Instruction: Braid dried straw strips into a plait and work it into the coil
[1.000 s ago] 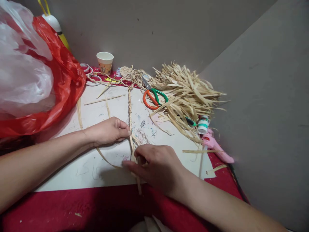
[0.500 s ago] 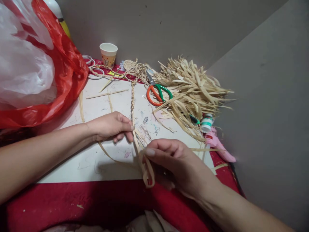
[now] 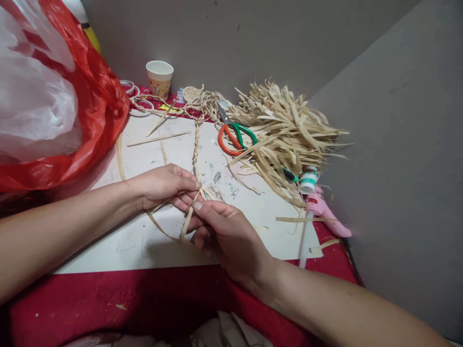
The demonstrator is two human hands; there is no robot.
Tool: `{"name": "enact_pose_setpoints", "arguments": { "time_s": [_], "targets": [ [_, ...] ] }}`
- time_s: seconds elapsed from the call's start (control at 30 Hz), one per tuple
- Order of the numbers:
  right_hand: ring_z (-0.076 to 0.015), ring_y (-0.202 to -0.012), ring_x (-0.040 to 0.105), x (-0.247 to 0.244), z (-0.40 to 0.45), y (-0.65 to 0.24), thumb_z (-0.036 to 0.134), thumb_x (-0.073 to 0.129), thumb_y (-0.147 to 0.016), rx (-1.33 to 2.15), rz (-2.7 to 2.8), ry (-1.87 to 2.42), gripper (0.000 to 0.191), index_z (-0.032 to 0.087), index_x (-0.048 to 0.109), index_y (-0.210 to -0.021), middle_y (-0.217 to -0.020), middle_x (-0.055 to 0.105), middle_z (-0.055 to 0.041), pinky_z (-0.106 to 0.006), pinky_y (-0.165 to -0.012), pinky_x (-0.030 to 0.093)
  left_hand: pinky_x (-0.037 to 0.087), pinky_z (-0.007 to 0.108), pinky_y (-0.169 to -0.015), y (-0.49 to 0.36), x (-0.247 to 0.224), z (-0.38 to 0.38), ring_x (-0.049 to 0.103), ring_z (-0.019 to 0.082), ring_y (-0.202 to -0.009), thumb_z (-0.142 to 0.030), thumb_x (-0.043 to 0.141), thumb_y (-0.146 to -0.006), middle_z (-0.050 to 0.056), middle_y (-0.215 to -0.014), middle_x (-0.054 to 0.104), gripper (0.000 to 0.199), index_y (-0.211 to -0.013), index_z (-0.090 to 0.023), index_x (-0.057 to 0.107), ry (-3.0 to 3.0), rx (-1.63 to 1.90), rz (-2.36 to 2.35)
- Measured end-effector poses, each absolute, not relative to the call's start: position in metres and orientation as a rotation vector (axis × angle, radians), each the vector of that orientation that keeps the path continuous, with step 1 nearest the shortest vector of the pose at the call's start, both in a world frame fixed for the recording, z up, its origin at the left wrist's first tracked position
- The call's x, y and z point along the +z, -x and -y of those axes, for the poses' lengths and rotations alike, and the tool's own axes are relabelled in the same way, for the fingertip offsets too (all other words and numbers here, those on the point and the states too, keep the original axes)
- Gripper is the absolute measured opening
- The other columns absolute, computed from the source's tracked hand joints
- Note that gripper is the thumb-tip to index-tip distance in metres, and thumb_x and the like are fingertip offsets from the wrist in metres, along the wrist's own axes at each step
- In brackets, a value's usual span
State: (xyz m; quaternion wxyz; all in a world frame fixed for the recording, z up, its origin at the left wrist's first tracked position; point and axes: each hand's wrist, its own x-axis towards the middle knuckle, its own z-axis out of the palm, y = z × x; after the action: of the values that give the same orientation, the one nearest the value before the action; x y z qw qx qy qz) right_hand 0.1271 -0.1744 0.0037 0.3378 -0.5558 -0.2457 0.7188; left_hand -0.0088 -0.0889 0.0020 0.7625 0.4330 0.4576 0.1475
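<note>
A braided straw cord (image 3: 196, 149) runs down the white board toward me, its far end joining a tangle of cord at the back. My left hand (image 3: 173, 185) pinches the cord's near end between thumb and fingers, where loose flat strands fan out. Close against it, my right hand (image 3: 220, 219) pinches a pale straw strip (image 3: 186, 224) between thumb and forefinger. Part of that strip loops downward in front of the fingers. How the strands cross between the hands is partly hidden.
Scissors (image 3: 237, 137) with orange and green handles lie beside a heap of dry straw (image 3: 285, 125). A paper cup (image 3: 159, 79) stands at the back. A red and white plastic bag (image 3: 104, 111) fills the left. A pink glue gun (image 3: 329, 214) and small white bottle (image 3: 308, 180) are at right.
My right hand has moved left and slightly up, right up to my left hand, carrying the straw strip across. My left hand keeps its pinch in nearly the same place.
</note>
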Motion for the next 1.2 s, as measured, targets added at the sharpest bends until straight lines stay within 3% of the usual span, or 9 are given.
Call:
{"name": "enact_pose_setpoints", "arguments": {
  "time_s": [0.27,0.5,0.67,0.77,0.87,0.97,1.07,1.2],
  "targets": [
    [-0.0040,-0.036,0.050,-0.004,0.162,-0.121,0.037,0.062,-0.081,1.822,0.576,1.461,0.027,0.012,0.058,-0.071,-0.060,0.062,0.0000,-0.013,-0.030,0.030,0.040,0.013,-0.046,0.004,-0.001,0.096,0.049,0.002,-0.044,-0.015,0.056,-0.080,-0.001,-0.055,0.060,0.020,-0.061,-0.011,0.057,-0.989,0.455,-1.044],
    [-0.0047,-0.036,0.052,-0.010,0.158,-0.118,0.030,0.054,-0.084,1.797,0.695,1.486,0.024,0.012,0.056,-0.067,-0.062,0.062,-0.0006,-0.013,-0.029,0.030,0.036,0.018,-0.040,0.004,-0.004,0.101,0.047,0.007,-0.037,-0.021,0.052,-0.083,-0.001,-0.043,0.055,0.024,-0.061,-0.015,0.055,-1.199,0.373,-1.022],
    [-0.0053,-0.037,0.052,-0.002,0.163,-0.122,0.029,0.054,-0.084,1.828,0.772,1.465,0.020,0.013,0.056,-0.071,-0.058,0.060,0.0004,-0.014,-0.031,0.030,0.024,0.018,-0.036,0.008,-0.006,0.098,0.033,0.004,-0.034,-0.030,0.056,-0.081,-0.006,-0.038,0.043,0.025,-0.061,-0.015,0.057,-1.378,0.369,-1.063],
    [-0.0065,-0.037,0.051,0.010,0.167,-0.133,0.034,0.061,-0.079,1.785,0.820,1.478,0.021,0.014,0.056,-0.075,-0.057,0.061,0.0003,-0.016,-0.032,0.031,0.024,0.018,-0.037,0.008,-0.006,0.099,0.032,0.003,-0.037,-0.030,0.059,-0.079,-0.005,-0.045,0.049,0.025,-0.061,-0.014,0.059,-1.371,0.401,-1.072],
    [-0.0086,-0.040,0.052,0.020,0.164,-0.158,0.039,0.067,-0.074,1.560,0.986,1.466,0.027,0.015,0.060,-0.081,-0.058,0.061,0.0005,-0.019,-0.038,0.037,0.036,0.019,-0.043,0.005,-0.004,0.100,0.048,0.005,-0.044,-0.028,0.056,-0.081,0.001,-0.065,0.065,0.021,-0.068,-0.013,0.061,-1.238,0.386,-1.073],
    [-0.0088,-0.046,0.050,0.018,0.146,-0.190,0.039,0.065,-0.075,1.080,1.262,1.577,0.027,0.016,0.063,-0.089,-0.059,0.059,0.0012,-0.021,-0.045,0.039,0.046,0.021,-0.058,0.003,-0.004,0.100,0.059,0.008,-0.057,-0.025,0.055,-0.083,0.005,-0.071,0.067,0.019,-0.071,-0.011,0.062,-1.194,0.435,-1.059],
    [-0.0119,-0.058,0.051,0.004,0.118,-0.213,0.036,0.063,-0.076,0.627,1.645,1.725,0.024,0.014,0.066,-0.084,-0.068,0.062,-0.0035,-0.024,-0.055,0.039,0.046,0.020,-0.061,0.003,-0.007,0.099,0.056,0.006,-0.057,-0.027,0.058,-0.081,0.003,-0.066,0.064,0.019,-0.070,-0.011,0.062,-1.248,0.518,-1.038],
    [-0.0146,-0.061,0.050,-0.014,0.091,-0.219,0.036,0.057,-0.078,0.306,1.984,1.950,0.022,0.016,0.064,-0.073,-0.071,0.064,-0.0054,-0.027,-0.057,0.032,0.041,0.019,-0.048,0.005,-0.008,0.100,0.047,0.005,-0.047,-0.030,0.059,-0.080,-0.003,-0.056,0.055,0.021,-0.066,-0.014,0.057,-1.225,0.531,-1.031]
  ]
}}
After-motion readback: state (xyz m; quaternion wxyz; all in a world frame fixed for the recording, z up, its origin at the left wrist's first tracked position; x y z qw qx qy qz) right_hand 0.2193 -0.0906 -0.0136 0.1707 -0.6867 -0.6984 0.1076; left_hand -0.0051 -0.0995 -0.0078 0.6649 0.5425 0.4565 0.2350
